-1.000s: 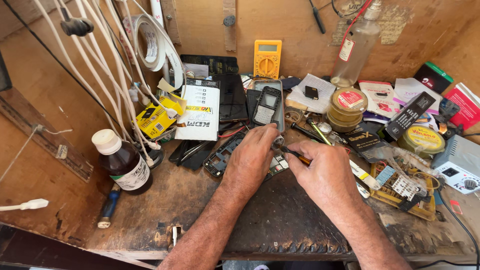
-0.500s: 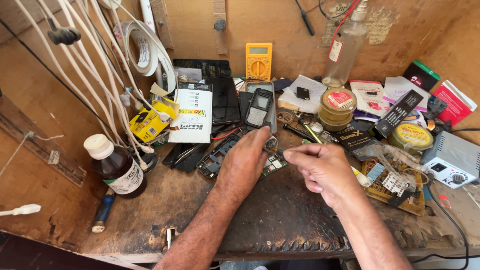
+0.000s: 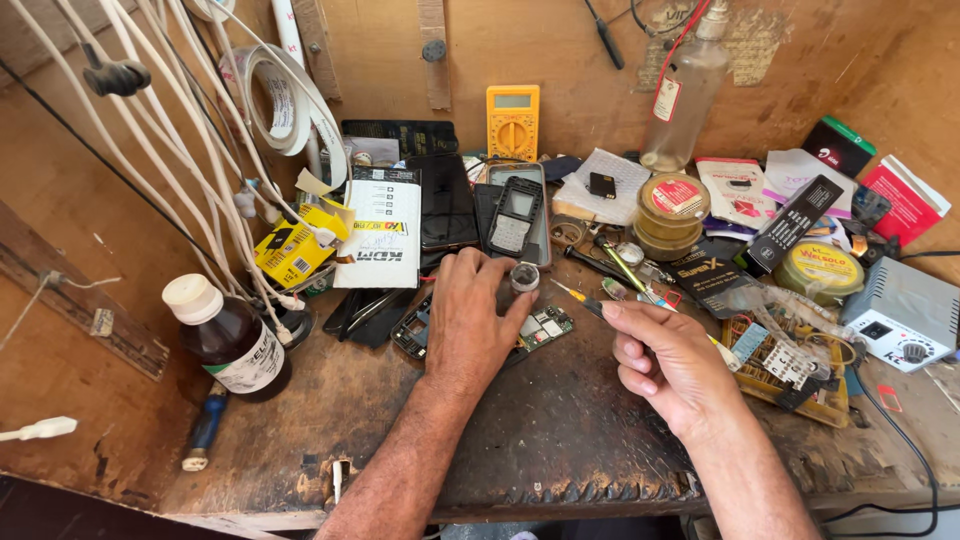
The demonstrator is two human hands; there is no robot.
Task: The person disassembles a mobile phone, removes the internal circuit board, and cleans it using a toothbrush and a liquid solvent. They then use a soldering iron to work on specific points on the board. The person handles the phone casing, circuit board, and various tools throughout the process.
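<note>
Right hand (image 3: pixel 665 365) pinches a thin screwdriver with a yellow tip end (image 3: pixel 590 300), fingers closed on the shaft, tip aimed at the small green circuit board (image 3: pixel 543 325). Left hand (image 3: pixel 470 320) lies flat, palm down, touching that board's left edge, thumb beside a small round grey cap (image 3: pixel 524 277) just above it. Black keypad phone shell (image 3: pixel 515 215) further above; yellow multimeter (image 3: pixel 512 122) behind that.
</note>
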